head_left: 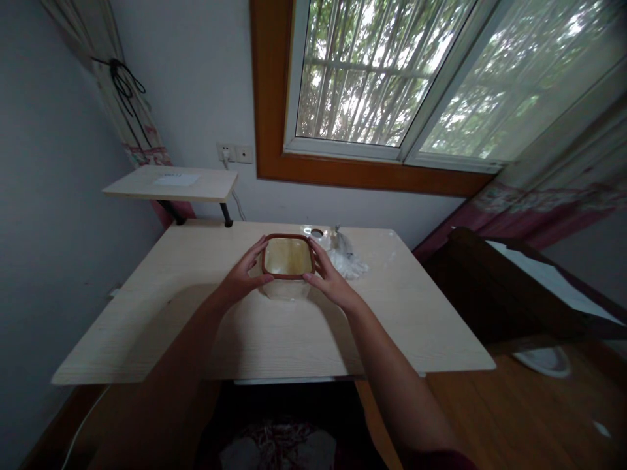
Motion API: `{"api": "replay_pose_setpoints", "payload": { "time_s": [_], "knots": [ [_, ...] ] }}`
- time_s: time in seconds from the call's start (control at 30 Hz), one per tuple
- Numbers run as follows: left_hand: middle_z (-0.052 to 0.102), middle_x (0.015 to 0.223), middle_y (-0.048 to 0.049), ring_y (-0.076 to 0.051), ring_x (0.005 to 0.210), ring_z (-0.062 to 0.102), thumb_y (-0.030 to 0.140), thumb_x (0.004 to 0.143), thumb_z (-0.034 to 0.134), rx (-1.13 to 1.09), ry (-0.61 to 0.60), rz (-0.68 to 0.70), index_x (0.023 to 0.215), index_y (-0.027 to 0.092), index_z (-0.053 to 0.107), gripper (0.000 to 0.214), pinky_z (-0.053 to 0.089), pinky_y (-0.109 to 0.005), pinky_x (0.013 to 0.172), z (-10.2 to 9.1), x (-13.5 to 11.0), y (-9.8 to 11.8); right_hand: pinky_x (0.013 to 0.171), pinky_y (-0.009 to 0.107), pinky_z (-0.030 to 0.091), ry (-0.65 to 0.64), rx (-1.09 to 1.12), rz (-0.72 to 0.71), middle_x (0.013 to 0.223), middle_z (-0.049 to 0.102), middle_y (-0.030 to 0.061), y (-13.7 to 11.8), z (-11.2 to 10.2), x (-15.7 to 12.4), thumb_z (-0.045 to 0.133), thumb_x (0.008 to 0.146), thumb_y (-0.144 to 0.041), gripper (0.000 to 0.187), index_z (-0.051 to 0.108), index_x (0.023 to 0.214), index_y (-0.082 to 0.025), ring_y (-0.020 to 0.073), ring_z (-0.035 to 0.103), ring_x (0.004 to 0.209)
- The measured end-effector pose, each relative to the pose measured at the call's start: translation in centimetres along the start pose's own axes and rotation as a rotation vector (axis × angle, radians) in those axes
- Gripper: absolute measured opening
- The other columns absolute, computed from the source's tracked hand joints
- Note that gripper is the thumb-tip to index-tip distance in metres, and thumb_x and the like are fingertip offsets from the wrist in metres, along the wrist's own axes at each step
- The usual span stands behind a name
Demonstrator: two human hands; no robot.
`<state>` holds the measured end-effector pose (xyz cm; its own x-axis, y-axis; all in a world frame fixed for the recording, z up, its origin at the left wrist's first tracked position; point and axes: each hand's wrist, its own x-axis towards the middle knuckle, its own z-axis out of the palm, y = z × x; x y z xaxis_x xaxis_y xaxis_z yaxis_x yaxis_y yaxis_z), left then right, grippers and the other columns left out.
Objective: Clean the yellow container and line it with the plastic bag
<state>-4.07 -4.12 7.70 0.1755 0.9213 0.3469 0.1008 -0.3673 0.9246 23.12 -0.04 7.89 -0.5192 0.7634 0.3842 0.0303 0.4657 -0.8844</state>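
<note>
A square clear container with a brown rim (287, 256) stands on the light wooden table (196, 313), a little beyond its middle. My left hand (243, 277) grips its left side, thumb at the near edge and fingers along the rim. On the opposite side, my right hand (329, 275) holds it the same way. Both hands are closed round the container, which looks empty from above.
A crumpled clear plastic bag (345, 256) and a small round object (316, 232) lie just right of and behind the container. A raised wooden shelf (171, 184) stands at the table's back left. A dark wooden bed frame (514, 300) is to the right, a window behind.
</note>
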Motion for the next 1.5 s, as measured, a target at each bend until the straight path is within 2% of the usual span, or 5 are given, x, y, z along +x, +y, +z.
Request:
{"api": "replay_pose_setpoints", "payload": {
  "time_s": [0.23, 0.4, 0.7, 1.0, 1.5],
  "knots": [
    [0.017, 0.169, -0.0107, -0.035, 0.155, 0.020, 0.041, 0.077, 0.082, 0.033, -0.011, 0.006, 0.154, 0.028, 0.040, 0.089, 0.027, -0.056, 0.123, -0.3, -0.1, -0.3, 0.122, 0.056, 0.030, 0.005, -0.034, -0.004, 0.169, 0.017, 0.0036, 0.3, -0.2, 0.0, 0.072, 0.087, -0.052, 0.088, 0.023, 0.159, -0.040, 0.0286, 0.023, 0.154],
    [0.024, 0.167, -0.0170, -0.037, 0.153, 0.026, 0.040, 0.067, 0.089, 0.010, -0.001, -0.050, 0.160, 0.023, 0.025, 0.114, 0.025, -0.057, 0.124, -0.2, -0.1, -0.8, 0.121, 0.059, 0.030, 0.048, -0.099, 0.037, 0.168, 0.021, 0.0082, 1.1, -0.5, -0.7, 0.076, 0.082, -0.057, 0.097, 0.022, 0.160, -0.036, 0.0311, 0.031, 0.150],
    [0.040, 0.160, -0.0168, -0.036, 0.146, 0.040, 0.037, 0.066, 0.089, 0.110, 0.015, -0.022, 0.158, 0.022, 0.032, 0.109, 0.032, -0.053, 0.122, 0.2, -0.6, -0.3, 0.104, 0.056, 0.048, 0.073, -0.409, -0.026, 0.152, 0.048, 0.0143, -0.1, 0.2, -1.1, 0.081, 0.076, -0.056, 0.098, 0.033, 0.158, -0.031, 0.0363, 0.049, 0.135],
    [0.034, 0.163, -0.0156, -0.036, 0.149, 0.035, 0.038, 0.067, 0.088, 0.380, 0.083, 0.090, 0.160, 0.023, 0.027, 0.112, 0.029, -0.053, 0.124, -0.8, -1.7, 0.1, 0.098, 0.051, 0.052, 0.072, -0.479, -0.163, 0.163, 0.033, 0.0133, 0.2, 0.7, -1.0, 0.078, 0.081, -0.051, 0.105, 0.014, 0.163, -0.033, 0.0360, 0.042, 0.140],
    [0.036, 0.162, -0.0158, -0.034, 0.149, 0.035, 0.029, 0.075, 0.080, 0.560, 0.119, 0.213, 0.160, 0.023, 0.025, 0.101, 0.034, -0.053, 0.122, -0.4, -3.0, -1.4, 0.105, 0.050, 0.050, 0.119, -0.389, -0.174, 0.164, 0.031, 0.0140, 1.0, 2.3, -1.8, 0.074, 0.085, -0.041, 0.097, 0.016, 0.162, -0.029, 0.0343, 0.039, 0.144]
  ]
}}
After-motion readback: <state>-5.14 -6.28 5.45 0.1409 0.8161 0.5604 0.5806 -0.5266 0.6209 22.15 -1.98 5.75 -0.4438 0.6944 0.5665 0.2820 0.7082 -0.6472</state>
